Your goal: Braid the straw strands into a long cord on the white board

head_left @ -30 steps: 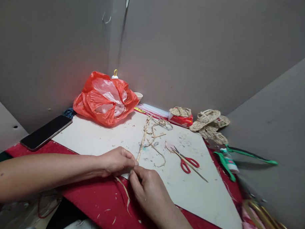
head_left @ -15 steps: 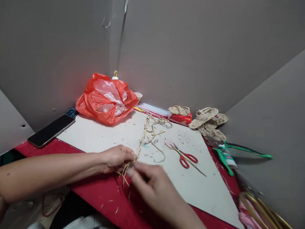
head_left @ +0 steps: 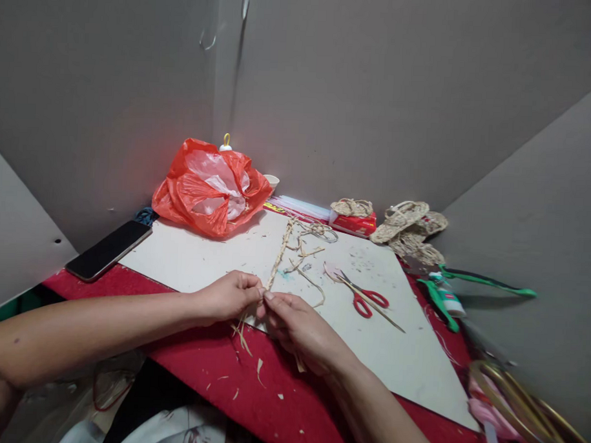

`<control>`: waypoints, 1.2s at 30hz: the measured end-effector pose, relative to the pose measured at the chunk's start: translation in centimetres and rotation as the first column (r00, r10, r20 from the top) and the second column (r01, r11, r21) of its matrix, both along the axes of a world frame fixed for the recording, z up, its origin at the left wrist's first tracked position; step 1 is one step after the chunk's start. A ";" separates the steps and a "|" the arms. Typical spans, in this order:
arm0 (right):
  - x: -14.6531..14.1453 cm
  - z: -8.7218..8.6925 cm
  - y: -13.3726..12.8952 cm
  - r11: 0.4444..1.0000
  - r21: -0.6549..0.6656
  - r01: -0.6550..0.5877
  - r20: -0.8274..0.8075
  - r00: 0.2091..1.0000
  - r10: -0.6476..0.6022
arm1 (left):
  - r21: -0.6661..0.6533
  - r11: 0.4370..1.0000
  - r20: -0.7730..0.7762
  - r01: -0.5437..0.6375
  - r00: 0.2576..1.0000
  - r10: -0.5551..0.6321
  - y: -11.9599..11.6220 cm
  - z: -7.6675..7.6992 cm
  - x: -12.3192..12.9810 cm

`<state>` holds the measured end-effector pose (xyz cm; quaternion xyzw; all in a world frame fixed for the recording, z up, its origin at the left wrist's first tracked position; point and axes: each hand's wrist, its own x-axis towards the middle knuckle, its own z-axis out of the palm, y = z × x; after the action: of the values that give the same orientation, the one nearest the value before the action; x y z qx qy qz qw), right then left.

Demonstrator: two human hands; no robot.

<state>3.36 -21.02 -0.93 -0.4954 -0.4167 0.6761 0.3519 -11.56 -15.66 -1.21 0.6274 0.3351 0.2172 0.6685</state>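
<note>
A narrow braid of pale straw (head_left: 279, 258) runs from the far part of the white board (head_left: 207, 263) down to my hands. My left hand (head_left: 237, 296) pinches its near end between thumb and fingers. Right beside it, my right hand (head_left: 292, 317) is closed on the straw at the same spot, its fingertips meeting those of the left. Loose straw strands (head_left: 241, 339) hang below the left hand over the red cloth. Red-handled scissors (head_left: 364, 295) lie on the board to the right, with a long straw strip beside them.
Behind stand a red plastic bag (head_left: 209, 192), a red box (head_left: 353, 223) and woven straw slippers (head_left: 406, 225). A phone (head_left: 109, 250) lies at left. Green-handled pliers (head_left: 440, 304), a white bottle (head_left: 450, 297) and gold-handled shears (head_left: 512, 403) are at right. Grey panels enclose the table.
My right hand has moved up and in against my left hand, where both now pinch the straw together. The view has shifted slightly.
</note>
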 end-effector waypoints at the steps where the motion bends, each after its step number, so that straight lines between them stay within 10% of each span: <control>1: 0.0 0.0 0.1 1.000 -0.012 -0.012 -0.008 1.000 0.012 | 0.046 0.999 -0.021 0.018 1.000 -0.017 0.1 0.0 -0.1; 9: 0.3 -0.5 0.6 0.994 -0.088 -0.064 -0.237 0.971 0.042 | 0.190 0.975 -0.161 0.118 0.983 -0.088 0.5 1.1 -0.8; 15: -0.5 -0.8 0.4 0.999 0.013 0.039 -0.059 0.998 -0.038 | 0.239 0.950 -0.325 0.200 0.938 -0.116 0.6 2.4 -0.8; 23: -1.1 -1.5 0.2 0.987 0.062 0.150 0.020 0.988 -0.151 | -0.040 0.962 -0.418 0.269 0.870 -0.260 0.2 4.5 0.1; 36: -1.6 -1.3 -0.4 0.988 0.025 0.154 -0.154 0.977 -0.149 | 0.127 0.988 -0.404 0.090 0.914 -0.031 -2.6 1.7 1.3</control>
<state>1.80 -21.42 -2.27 -0.4661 -0.3622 0.6753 0.4422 -10.31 -18.28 0.47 0.7148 0.4289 0.0866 0.5455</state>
